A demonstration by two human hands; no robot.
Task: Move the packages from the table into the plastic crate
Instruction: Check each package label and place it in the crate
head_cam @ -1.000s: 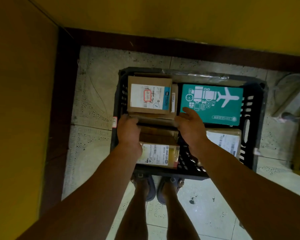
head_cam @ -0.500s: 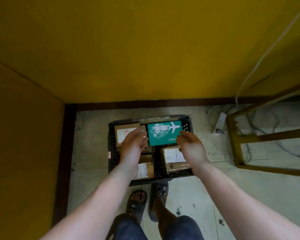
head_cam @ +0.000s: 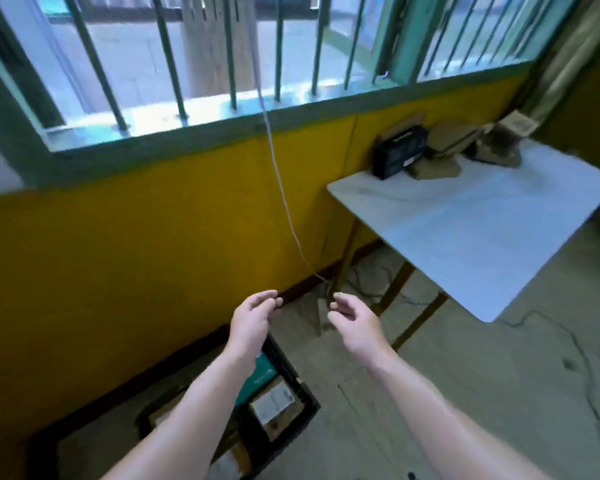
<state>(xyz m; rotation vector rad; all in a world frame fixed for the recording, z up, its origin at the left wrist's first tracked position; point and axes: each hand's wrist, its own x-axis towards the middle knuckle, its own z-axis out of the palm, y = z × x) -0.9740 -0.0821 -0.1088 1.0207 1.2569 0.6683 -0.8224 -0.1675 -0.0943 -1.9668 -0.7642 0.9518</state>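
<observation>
The black plastic crate (head_cam: 300, 389) stands on the floor below my forearms, holding a teal package (head_cam: 262, 372) and brown labelled boxes (head_cam: 274, 405). My left hand (head_cam: 252, 323) and my right hand (head_cam: 355, 323) hover empty above the crate's far end, fingers loosely curled and apart. At the upper right a white table (head_cam: 465, 230) carries several packages at its far corner: a black box (head_cam: 397, 157), brown cardboard parcels (head_cam: 437, 161) and a taped parcel (head_cam: 499, 147). The view is blurred.
A yellow wall (head_cam: 136, 254) with a barred window (head_cam: 222, 64) runs ahead. A thin white cord (head_cam: 281, 188) hangs from the window down to cables under the table. Wooden table legs (head_cam: 420, 313) stand to the right of my right hand. The concrete floor (head_cam: 499, 393) is cracked.
The view swung up from the crate toward the window and table. Both hands lifted out of the crate, leaving the packages inside, and now hang empty in the air.
</observation>
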